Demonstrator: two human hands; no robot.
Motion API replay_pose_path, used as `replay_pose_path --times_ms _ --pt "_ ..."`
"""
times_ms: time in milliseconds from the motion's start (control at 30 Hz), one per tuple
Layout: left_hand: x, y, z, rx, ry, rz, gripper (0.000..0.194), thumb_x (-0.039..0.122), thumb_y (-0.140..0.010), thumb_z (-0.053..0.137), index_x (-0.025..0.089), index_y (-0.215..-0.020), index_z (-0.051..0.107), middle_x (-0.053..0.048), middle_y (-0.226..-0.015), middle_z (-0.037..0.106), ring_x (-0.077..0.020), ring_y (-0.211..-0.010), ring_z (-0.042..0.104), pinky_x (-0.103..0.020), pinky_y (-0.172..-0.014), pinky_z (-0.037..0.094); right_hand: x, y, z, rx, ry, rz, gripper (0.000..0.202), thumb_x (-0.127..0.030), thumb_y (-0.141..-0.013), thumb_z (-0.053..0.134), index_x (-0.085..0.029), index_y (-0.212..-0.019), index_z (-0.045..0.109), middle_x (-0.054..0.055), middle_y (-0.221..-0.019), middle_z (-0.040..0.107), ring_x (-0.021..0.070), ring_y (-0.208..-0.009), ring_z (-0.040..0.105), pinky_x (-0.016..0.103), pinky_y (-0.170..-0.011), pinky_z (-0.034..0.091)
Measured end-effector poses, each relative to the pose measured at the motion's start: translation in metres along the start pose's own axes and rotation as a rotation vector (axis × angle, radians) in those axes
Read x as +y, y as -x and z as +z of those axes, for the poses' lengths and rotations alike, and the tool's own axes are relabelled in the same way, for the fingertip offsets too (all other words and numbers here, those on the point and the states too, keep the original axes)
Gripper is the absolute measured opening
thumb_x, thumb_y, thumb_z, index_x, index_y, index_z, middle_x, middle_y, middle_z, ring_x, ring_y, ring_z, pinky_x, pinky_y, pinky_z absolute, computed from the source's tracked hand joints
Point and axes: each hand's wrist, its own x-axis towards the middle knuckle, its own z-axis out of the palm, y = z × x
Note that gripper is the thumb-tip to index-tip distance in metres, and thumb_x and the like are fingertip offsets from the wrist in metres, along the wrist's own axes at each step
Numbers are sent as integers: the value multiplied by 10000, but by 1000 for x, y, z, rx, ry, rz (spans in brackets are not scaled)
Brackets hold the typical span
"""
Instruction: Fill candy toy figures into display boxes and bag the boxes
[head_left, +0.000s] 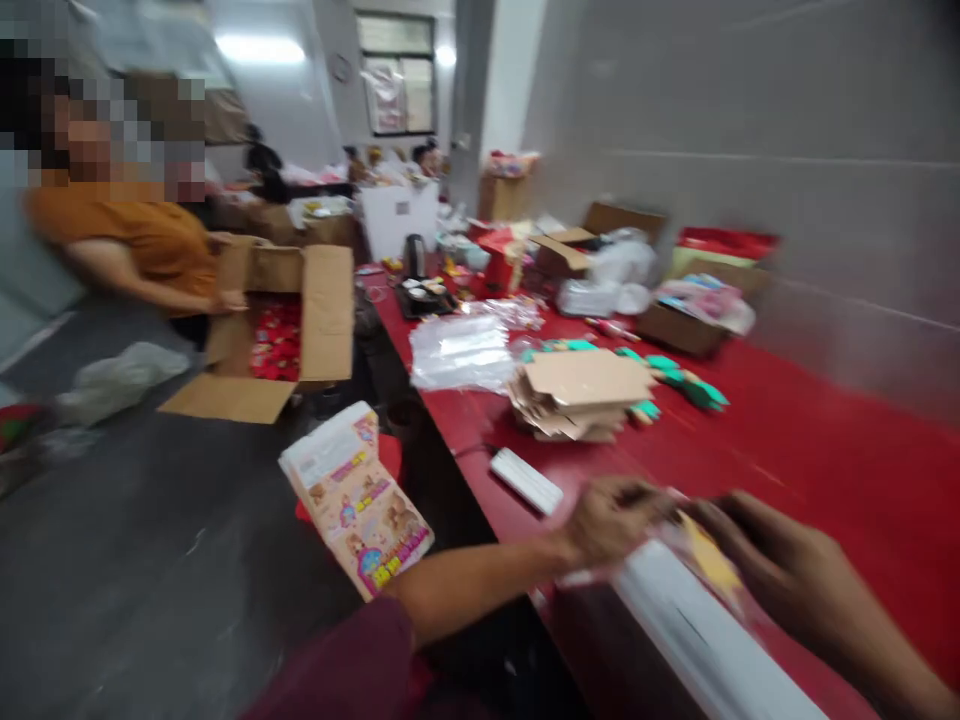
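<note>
My left hand (611,522) reaches in over the table's edge, its fingers pinched on one end of a small clear packet. Something yellow shows in this packet (711,556), though blur hides what it is. On the packet's other side, my right hand (787,555) has bent fingers against it. Directly below both hands stands a long white box-shaped device (709,635), tilted in view, with the packet along its upper edge. Just beyond my left hand lies a white power strip (526,480).
Flattened cardboard (589,378) is stacked on the red table (825,470), beside clear plastic bags (461,352) and green-and-yellow pieces (686,380). Left of the table, printed sheets (379,510) rest on a red stool. A person in orange (142,240) holds an open carton (328,315) containing red packets.
</note>
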Motion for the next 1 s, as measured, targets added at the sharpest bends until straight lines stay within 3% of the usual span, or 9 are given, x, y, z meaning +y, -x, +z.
replay_pose_path --times_ms 33,67,133,200,367,567,733,867,1000 --pt "1 1 2 6 21 32 505 620 -692 718 124 -785 723 -64 -773 699 -163 -738 642 -336 -812 528 3 5 -1 -41 9 38 543 -644 -884 458 -213 -567 547 -1 -439 488 130 -382 480 226 -374 389" --pt "2 1 3 -5 37 58 465 584 -700 733 126 -776 722 -62 -766 704 -156 -726 643 -311 -780 528 4 9 -3 15 53 49 495 -598 -899 462 -205 -622 580 11 -489 543 138 -414 514 238 -407 406" --pt "4 -2 6 -17 48 91 381 513 -718 750 136 -771 724 -51 -749 712 -143 -710 645 -275 -746 522 3 15 -10 256 195 14 352 -481 -914 494 -181 -832 660 63 -725 659 167 -582 609 273 -535 479" --pt "8 -4 8 -23 34 100 311 452 -731 757 144 -764 725 -42 -736 714 -134 -705 645 -253 -727 516 -4 19 -19 374 289 -75 225 -344 -928 512 -183 -949 668 87 -864 670 183 -736 638 299 -652 506" --pt "11 -2 14 -63 -23 123 238 376 -748 751 142 -779 723 -40 -751 720 -133 -715 649 -247 -723 513 -17 29 -24 190 323 -259 176 -200 -952 486 -179 -957 660 70 -842 651 162 -754 607 265 -656 484" --pt "15 -2 16 -96 -37 95 242 379 -760 736 138 -785 729 -28 -733 708 -126 -706 635 -240 -711 510 -4 20 -8 74 625 -365 180 -191 -937 509 -135 -858 660 85 -776 634 185 -694 524 306 -654 399" --pt "13 -3 11 -152 -48 70 212 328 -716 775 151 -830 748 -34 -780 727 -134 -759 653 -243 -753 516 -1 14 -11 26 742 -407 206 -95 -914 490 -132 -780 641 70 -719 604 172 -633 449 314 -640 327" --pt "8 -5 12 -106 -73 81 205 311 -703 795 153 -825 748 -37 -775 733 -133 -738 659 -248 -733 518 3 14 -9 66 725 -388 233 -126 -914 487 -151 -718 611 62 -680 586 166 -614 444 311 -631 329" --pt "8 -7 14 -95 -15 68 216 330 -718 789 147 -813 724 -39 -766 724 -141 -735 670 -271 -743 528 4 14 -6 285 460 -197 191 -185 -906 480 -169 -765 607 55 -707 610 158 -642 520 284 -609 390"
